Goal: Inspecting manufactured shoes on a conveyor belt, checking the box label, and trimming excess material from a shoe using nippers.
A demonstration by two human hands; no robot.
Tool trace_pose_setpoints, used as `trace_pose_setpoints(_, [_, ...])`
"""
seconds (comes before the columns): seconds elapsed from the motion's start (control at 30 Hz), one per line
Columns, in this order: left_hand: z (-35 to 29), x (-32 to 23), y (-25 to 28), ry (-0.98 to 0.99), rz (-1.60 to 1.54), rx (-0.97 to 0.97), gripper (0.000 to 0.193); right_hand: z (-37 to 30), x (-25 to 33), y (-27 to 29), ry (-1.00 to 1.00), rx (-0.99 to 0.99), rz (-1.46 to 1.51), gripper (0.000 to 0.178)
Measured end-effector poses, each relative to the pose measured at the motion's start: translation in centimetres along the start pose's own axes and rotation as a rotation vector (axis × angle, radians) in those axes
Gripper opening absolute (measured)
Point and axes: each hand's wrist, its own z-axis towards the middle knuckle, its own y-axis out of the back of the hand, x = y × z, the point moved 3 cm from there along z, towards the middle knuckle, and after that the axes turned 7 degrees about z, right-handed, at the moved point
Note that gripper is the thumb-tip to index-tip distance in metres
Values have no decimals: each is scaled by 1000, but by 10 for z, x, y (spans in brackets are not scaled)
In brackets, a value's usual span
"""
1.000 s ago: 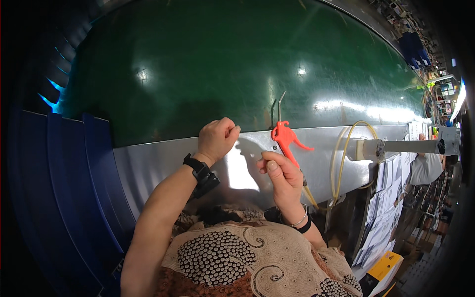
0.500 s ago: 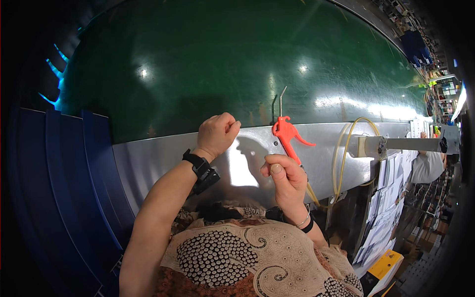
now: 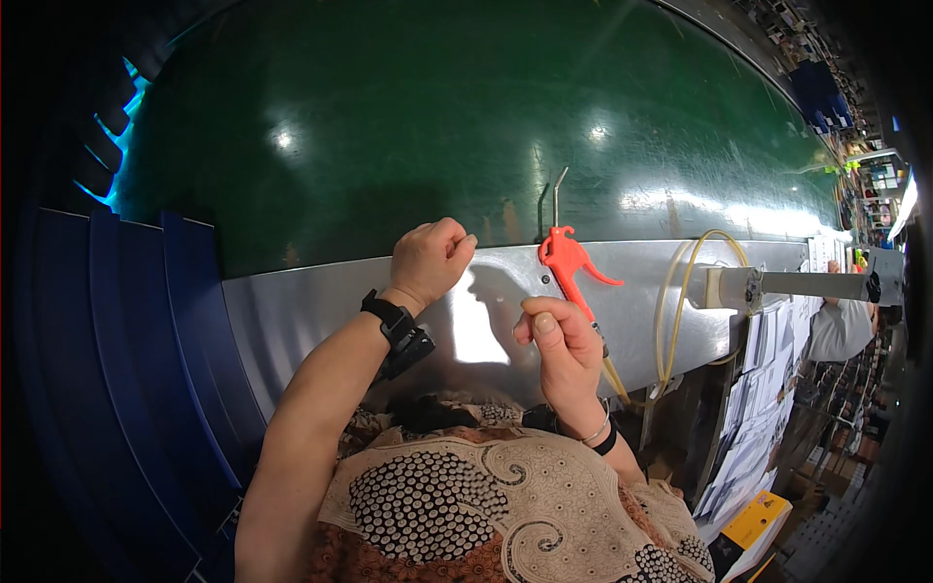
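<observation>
Low in the frame's centre, the right hand (image 3: 564,345) curls its fingers around the grip of an orange air blow gun (image 3: 569,267), nozzle aimed up at the green conveyor belt (image 3: 437,117); left of it, the left hand (image 3: 431,260) rests clenched, holding nothing visible, on the bench's metal edge (image 3: 311,306), seemingly for support.

A wide green conveyor belt (image 3: 408,126) fills the upper half of the frame, glossy with lamp glare — nothing lies on its surface. Along its near edge runs a grey metal side panel (image 3: 292,311) — curving from centre left to right.
</observation>
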Motion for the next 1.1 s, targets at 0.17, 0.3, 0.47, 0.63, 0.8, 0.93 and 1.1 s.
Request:
trace_pose_setpoints(0.17, [0,-1,2,-9,-4,-11,19,1,-5,1,-23,4,11,21])
trace_pose_setpoints(0.3, [0,0,1,-6,0,-4,23,1,-10,2,-52,-12,-5,20])
trace_pose_setpoints(0.47, [-5,-2,3,-66,-10,-52,24,1,-18,5,-95,-32,-44,20])
trace_pose_setpoints(0.63, [-23,-23,5,-254,-204,-60,19,2,-48,16,-262,-108,100,18])
trace_pose_setpoints(0.8, [-59,-57,16,-100,-691,220,15,2,-54,13,-250,44,254,27])
trace_pose_setpoints(0.93, [-65,-68,38,-73,-938,406,19,0,-38,1,-237,201,289,36])
trace_pose_setpoints(1.1, [-73,-74,48,58,-1190,548,21,-5,-30,1,-242,150,300,32])
